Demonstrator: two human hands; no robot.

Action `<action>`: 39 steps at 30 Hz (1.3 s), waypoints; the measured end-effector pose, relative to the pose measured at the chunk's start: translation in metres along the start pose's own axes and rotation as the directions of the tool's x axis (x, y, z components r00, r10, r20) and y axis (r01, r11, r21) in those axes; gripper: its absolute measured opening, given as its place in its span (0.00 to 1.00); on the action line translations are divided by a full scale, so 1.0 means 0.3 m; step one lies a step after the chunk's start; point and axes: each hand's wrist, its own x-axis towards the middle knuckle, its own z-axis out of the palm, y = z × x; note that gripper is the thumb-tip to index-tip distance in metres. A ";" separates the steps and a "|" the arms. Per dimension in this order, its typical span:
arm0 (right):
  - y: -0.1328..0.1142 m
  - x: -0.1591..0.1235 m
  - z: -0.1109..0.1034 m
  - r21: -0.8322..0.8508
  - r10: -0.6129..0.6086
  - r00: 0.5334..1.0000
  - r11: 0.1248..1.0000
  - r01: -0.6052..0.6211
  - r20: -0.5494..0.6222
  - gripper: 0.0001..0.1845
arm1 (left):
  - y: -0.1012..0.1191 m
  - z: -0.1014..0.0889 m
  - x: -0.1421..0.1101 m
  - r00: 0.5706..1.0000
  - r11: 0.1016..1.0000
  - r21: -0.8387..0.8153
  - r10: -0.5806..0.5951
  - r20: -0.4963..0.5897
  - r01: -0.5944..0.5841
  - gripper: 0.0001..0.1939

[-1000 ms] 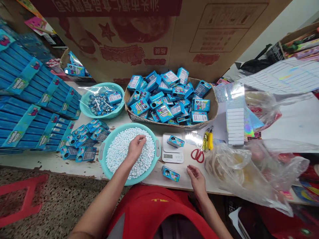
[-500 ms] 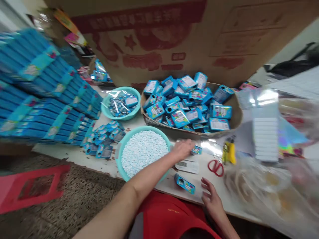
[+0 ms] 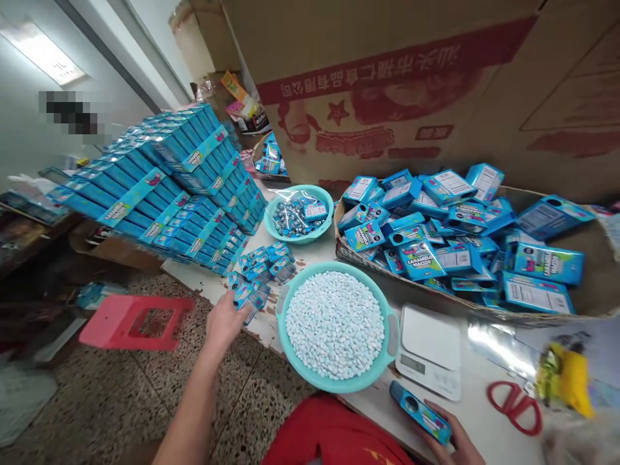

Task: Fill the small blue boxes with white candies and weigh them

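At the left end of the table, my left hand [image 3: 225,323] is at the near edge of a group of small clear containers with blue printed tops [image 3: 256,265]. Its fingers are closed around one small blue-and-clear container [image 3: 248,302], partly hidden. My right hand [image 3: 453,442] grips a blue candy box [image 3: 420,413] with a round hole, lying tilted at the table's front edge. Between my hands sits a turquoise basin [image 3: 285,349] full of pale blue candies [image 3: 335,323]. Right of it is a white digital scale [image 3: 431,342] with a bare plate.
A cardboard tray [image 3: 504,310] heaped with blue boxes [image 3: 421,258] stands behind the scale. Red scissors [image 3: 516,407] and a yellow cutter [image 3: 574,381] lie at right. Wrapped box stacks [image 3: 194,187] rise at left, near a smaller turquoise bowl [image 3: 300,239] and a red stool [image 3: 135,323].
My left hand has moved from the scale to the container group at left; the small container by the scale is gone from there. My right hand has closed on the blue box. The view has turned left.
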 end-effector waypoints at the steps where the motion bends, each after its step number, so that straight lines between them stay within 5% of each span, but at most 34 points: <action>1: -0.013 -0.001 0.000 -0.005 -0.003 1.000 1.000 0.003 -0.022 0.25 | -0.029 0.044 0.010 0.998 0.999 0.043 0.003 0.058 -0.006 0.15; 3: -0.046 -0.005 -0.002 -0.018 -0.008 0.998 1.000 0.007 -0.058 0.25 | -0.034 0.152 0.025 0.993 0.997 0.054 0.045 0.112 -0.052 0.16; 7: -0.119 -0.010 -0.015 -0.028 -0.026 0.996 0.999 0.024 -0.083 0.26 | 0.059 0.330 0.045 0.996 0.996 -0.041 0.085 0.003 -0.084 0.22; 11: -0.165 -0.014 -0.036 0.008 -0.027 0.994 1.000 0.028 -0.105 0.26 | 0.103 0.362 0.054 0.978 0.988 -0.102 0.092 -0.189 -0.112 0.23; 14: -0.193 -0.008 -0.053 0.055 -0.015 0.986 0.998 0.024 -0.166 0.25 | 0.115 0.351 0.038 0.902 0.962 -0.130 0.171 -0.397 -0.240 0.18; 16: -0.215 0.022 -0.065 0.082 -0.019 0.975 0.996 0.038 -0.221 0.26 | 0.161 0.357 0.009 0.848 0.906 -0.156 0.291 -0.444 -0.393 0.17; 21: -0.283 0.205 -0.076 0.040 -0.104 0.951 0.992 0.121 -0.290 0.27 | 0.407 0.393 -0.098 0.766 0.756 -0.119 0.634 -0.108 -0.643 0.21; 25: -0.301 0.332 -0.076 0.004 -0.134 0.964 0.990 0.138 -0.228 0.31 | 0.553 0.388 -0.140 0.788 0.790 -0.026 0.613 0.056 -0.613 0.22; 29: -0.263 0.311 -0.093 0.041 -0.152 0.962 0.985 0.166 -0.226 0.37 | 0.584 0.378 -0.118 0.760 0.768 -0.097 0.641 0.107 -0.633 0.17; 32: -0.207 0.235 -0.119 0.073 -0.095 0.949 0.990 0.122 -0.300 0.35 | 0.576 0.366 -0.088 0.811 0.772 -0.331 0.584 0.032 -0.543 0.13; 34: -0.170 0.188 -0.139 0.098 -0.006 0.944 0.994 0.041 -0.330 0.34 | 0.566 0.347 -0.072 0.880 0.693 -0.618 0.474 0.004 -0.371 0.13; 36: -0.143 0.155 -0.157 0.109 0.058 0.934 0.994 -0.021 -0.353 0.34 | 0.558 0.323 -0.060 0.924 0.442 -0.892 0.373 0.086 -0.096 0.13; 39: -0.133 0.135 -0.169 0.113 0.084 0.929 0.993 -0.045 -0.362 0.33 | 0.558 0.295 -0.049 0.875 -0.029 -0.950 0.401 0.272 0.309 0.14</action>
